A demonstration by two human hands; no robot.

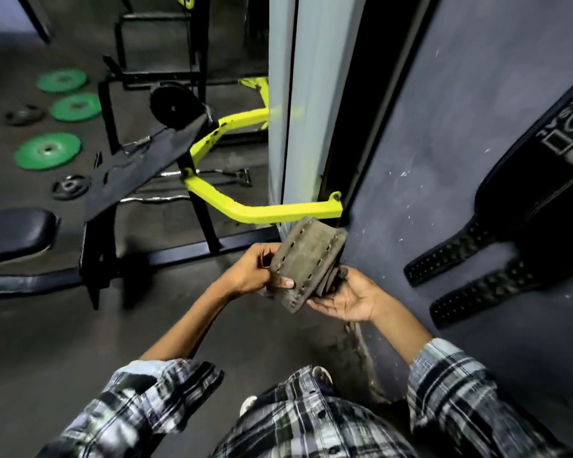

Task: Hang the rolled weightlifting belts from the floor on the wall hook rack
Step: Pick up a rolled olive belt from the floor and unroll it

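Observation:
A worn brown rolled weightlifting belt [306,262] with rows of punched holes is held between both hands at mid-frame, near the grey wall. My left hand [257,271] grips its left side, thumb pressed on the front face. My right hand [348,297] cups it from below and the right, palm up. A black weightlifting belt [523,206] with white lettering hangs against the wall on the right, its two perforated straps pointing down-left. The hook rack itself is out of view.
A black and yellow-green gym machine frame [245,209] stands ahead by a pale pillar [301,94]. Green weight plates [47,150] and black plates lie on the floor at left. A padded bench [14,233] sits at far left.

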